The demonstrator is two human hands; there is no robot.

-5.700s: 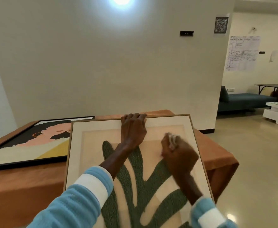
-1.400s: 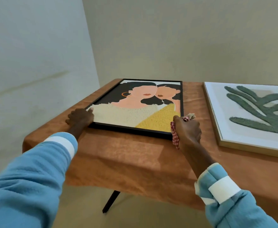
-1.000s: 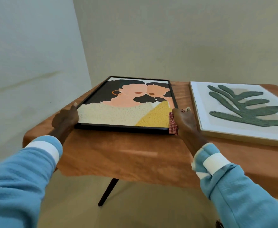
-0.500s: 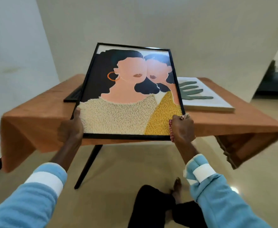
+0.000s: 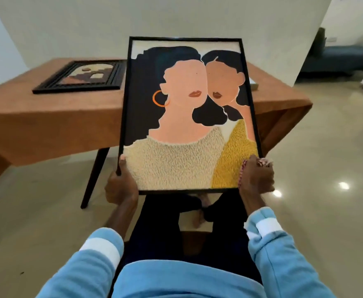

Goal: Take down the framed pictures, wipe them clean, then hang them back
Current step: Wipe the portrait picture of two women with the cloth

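Note:
A black-framed picture of two women [image 5: 189, 112] is held upright in front of me, off the table and above my legs. My left hand [image 5: 120, 186] grips its lower left corner, thumb on the frame's front edge. My right hand [image 5: 256, 179] grips the lower right corner together with a red-and-white checked cloth [image 5: 262, 162] bunched in the fingers. A second, smaller black-framed picture [image 5: 83, 77] lies flat on the orange-brown table [image 5: 47, 117] behind. The leaf picture is hidden behind the held frame.
The table stands against a plain wall on dark slanted legs [image 5: 94, 175]. A glossy tiled floor [image 5: 326, 190] spreads around it. A dark blue sofa [image 5: 339, 59] sits in the room at the far right. My dark-trousered legs [image 5: 176, 229] are below the frame.
The picture of two women has been lifted off the table and drawn toward me, upright, with both hands on its lower corners. I have backed away, and a smaller framed picture on the table now shows.

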